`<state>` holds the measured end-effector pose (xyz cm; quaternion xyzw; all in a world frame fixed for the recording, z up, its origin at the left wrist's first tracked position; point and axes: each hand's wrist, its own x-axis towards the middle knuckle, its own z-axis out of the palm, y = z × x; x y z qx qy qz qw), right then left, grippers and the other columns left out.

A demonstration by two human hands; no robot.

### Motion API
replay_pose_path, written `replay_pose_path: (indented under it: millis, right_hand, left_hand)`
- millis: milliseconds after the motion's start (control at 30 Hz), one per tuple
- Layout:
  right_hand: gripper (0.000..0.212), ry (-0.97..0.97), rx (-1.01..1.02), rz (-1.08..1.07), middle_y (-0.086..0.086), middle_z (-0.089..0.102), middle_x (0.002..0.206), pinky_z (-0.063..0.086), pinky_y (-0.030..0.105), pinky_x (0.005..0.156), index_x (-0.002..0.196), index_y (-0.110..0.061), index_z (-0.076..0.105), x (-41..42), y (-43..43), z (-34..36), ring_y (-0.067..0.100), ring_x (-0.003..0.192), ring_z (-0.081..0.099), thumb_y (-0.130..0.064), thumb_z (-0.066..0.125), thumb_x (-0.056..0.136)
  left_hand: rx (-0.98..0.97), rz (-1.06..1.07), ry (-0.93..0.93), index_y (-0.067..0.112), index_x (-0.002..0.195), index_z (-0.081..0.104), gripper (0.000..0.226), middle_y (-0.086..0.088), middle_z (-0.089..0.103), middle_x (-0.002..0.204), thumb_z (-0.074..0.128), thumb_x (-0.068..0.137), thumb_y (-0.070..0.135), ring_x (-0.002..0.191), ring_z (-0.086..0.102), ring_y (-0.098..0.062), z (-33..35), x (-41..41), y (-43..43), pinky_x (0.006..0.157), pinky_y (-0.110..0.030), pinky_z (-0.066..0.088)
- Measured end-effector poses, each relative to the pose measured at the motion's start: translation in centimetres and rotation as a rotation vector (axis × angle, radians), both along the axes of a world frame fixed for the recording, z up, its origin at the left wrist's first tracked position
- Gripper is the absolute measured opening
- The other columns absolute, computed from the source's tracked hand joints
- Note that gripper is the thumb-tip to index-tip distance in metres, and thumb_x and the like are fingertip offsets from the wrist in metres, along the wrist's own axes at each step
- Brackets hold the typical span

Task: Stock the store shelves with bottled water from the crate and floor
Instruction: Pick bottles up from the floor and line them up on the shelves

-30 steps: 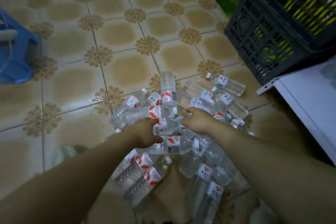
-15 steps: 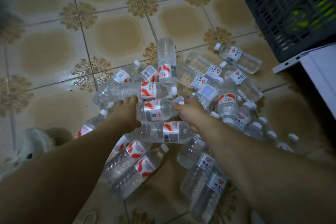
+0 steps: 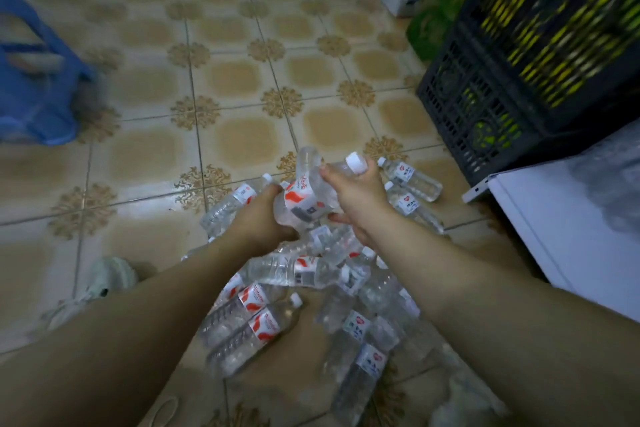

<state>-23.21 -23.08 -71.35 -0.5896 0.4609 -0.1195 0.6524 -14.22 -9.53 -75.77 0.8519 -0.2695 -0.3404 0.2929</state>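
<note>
Water bottles lie in a loose pile on the tiled floor, spreading from the middle of the view down toward 6 o'clock. Most are on their sides, some with red-and-white labels, others with pale ones. Above the pile, both hands clasp a small bundle between them. The left hand comes in from the 9 o'clock side, its fingers curled round a red-labelled bottle. The right hand closes in from 3 o'clock, fingers bent over the same bundle. A white-capped bottle in its grip pokes out past the knuckles toward 12 o'clock. How many bottles make up the bundle I cannot tell. A dark slatted crate stands at 2 o'clock, with a white panel just below it at 3 o'clock. A blue stool sits at 9 o'clock and a pale shoe at 8 o'clock.
</note>
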Motion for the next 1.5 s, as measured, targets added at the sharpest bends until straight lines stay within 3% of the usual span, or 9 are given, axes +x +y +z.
replay_pose_path:
  millis: [233, 367, 467, 667, 867, 1133, 1233, 1367, 1500]
  right_hand:
    - [0.042, -0.223, -0.296, 0.058, -0.006, 0.055, 0.100, 0.047, 0.027, 0.066, 0.122, -0.029, 0.044, -7.2, -0.3, 15.5, 0.014, 0.090, 0.058, -0.019, 0.064, 0.087]
    - [0.035, -0.336, -0.397, 0.020, 0.002, 0.062, 0.103, 0.051, 0.029, 0.069, 0.118, -0.024, 0.051, -13.1, -1.6, 23.3, 0.016, 0.087, 0.062, -0.018, 0.066, 0.086]
    - [0.026, -0.434, -0.413, -0.045, 0.007, 0.063, 0.109, 0.054, 0.039, 0.080, 0.109, -0.021, 0.052, -17.4, -2.5, 27.9, 0.024, 0.096, 0.065, -0.020, 0.067, 0.087]
    - [0.030, -0.549, -0.525, -0.043, 0.006, 0.068, 0.107, 0.058, 0.039, 0.080, 0.116, -0.017, 0.058, -23.2, -2.3, 31.4, 0.021, 0.093, 0.069, -0.037, 0.060, 0.094]
    - [0.031, -0.523, -0.563, 0.110, -0.001, 0.066, 0.102, 0.050, 0.026, 0.063, 0.121, -0.030, 0.050, -24.7, -0.8, 31.4, 0.015, 0.087, 0.067, -0.023, 0.061, 0.094]
    - [0.053, -0.396, -0.678, -0.021, 0.000, 0.064, 0.115, 0.054, 0.047, 0.091, 0.135, -0.030, 0.042, -27.8, -3.1, 33.6, 0.018, 0.102, 0.065, -0.033, 0.068, 0.089]
    - [0.081, -0.305, -0.680, -0.058, 0.001, 0.057, 0.126, 0.057, 0.042, 0.083, 0.147, -0.036, 0.018, -31.4, -5.0, 35.0, 0.020, 0.109, 0.060, -0.026, 0.072, 0.087]
    - [0.106, -0.192, -0.675, -0.221, 0.004, 0.057, 0.129, 0.058, 0.052, 0.079, 0.149, -0.043, 0.003, -37.6, -8.2, 36.5, 0.025, 0.110, 0.061, -0.019, 0.079, 0.080]
    - [0.104, -0.136, -0.700, -0.430, 0.007, 0.056, 0.132, 0.056, 0.051, 0.085, 0.150, -0.040, 0.006, -44.2, -11.0, 37.9, 0.026, 0.115, 0.060, -0.011, 0.078, 0.080]
  left_hand:
    - [-0.154, -0.126, 0.073, 0.022, 0.138, 0.039, 0.073, -0.002, 0.058, 0.115, 0.079, 0.077, 0.015, 0.091, 0.055, -0.017, 15.5, -7.6, -0.2, 0.068, -0.023, 0.043]
    - [-0.221, -0.212, 0.215, 0.042, 0.128, 0.041, 0.064, -0.004, 0.058, 0.118, 0.071, 0.083, 0.009, 0.098, 0.058, -0.019, 22.7, -12.8, -0.9, 0.079, -0.037, 0.048]
    - [-0.334, -0.239, 0.303, 0.036, 0.131, 0.041, 0.065, -0.004, 0.060, 0.121, 0.065, 0.084, -0.002, 0.112, 0.059, -0.026, 26.2, -17.2, -1.7, 0.092, -0.054, 0.050]
    - [-0.573, -0.200, 0.373, 0.026, 0.132, 0.045, 0.063, -0.014, 0.063, 0.117, 0.068, 0.081, -0.002, 0.104, 0.065, -0.032, 30.0, -23.8, -3.0, 0.082, -0.051, 0.056]
    - [-0.593, -0.190, 0.358, 0.024, 0.134, 0.044, 0.064, -0.016, 0.065, 0.114, 0.070, 0.080, -0.001, 0.101, 0.066, -0.035, 30.5, -25.0, -2.0, 0.079, -0.051, 0.056]
    - [-0.619, -0.334, 0.287, 0.025, 0.130, 0.046, 0.059, -0.008, 0.067, 0.106, 0.069, 0.082, -0.001, 0.096, 0.066, -0.028, 33.9, -25.4, -5.9, 0.084, -0.054, 0.052]
    - [-0.649, -0.467, 0.321, 0.025, 0.128, 0.047, 0.058, -0.002, 0.068, 0.102, 0.066, 0.082, -0.006, 0.089, 0.069, -0.017, 35.3, -27.3, -10.2, 0.074, -0.041, 0.058]
    - [-0.674, -0.697, 0.360, 0.017, 0.128, 0.050, 0.057, -0.002, 0.070, 0.102, 0.066, 0.081, -0.010, 0.085, 0.071, -0.011, 36.3, -31.7, -16.8, 0.064, -0.024, 0.056]
    - [-0.642, -0.860, 0.386, 0.025, 0.136, 0.047, 0.066, -0.004, 0.070, 0.112, 0.072, 0.080, 0.000, 0.100, 0.069, -0.022, 37.0, -37.3, -23.6, 0.084, -0.045, 0.057]
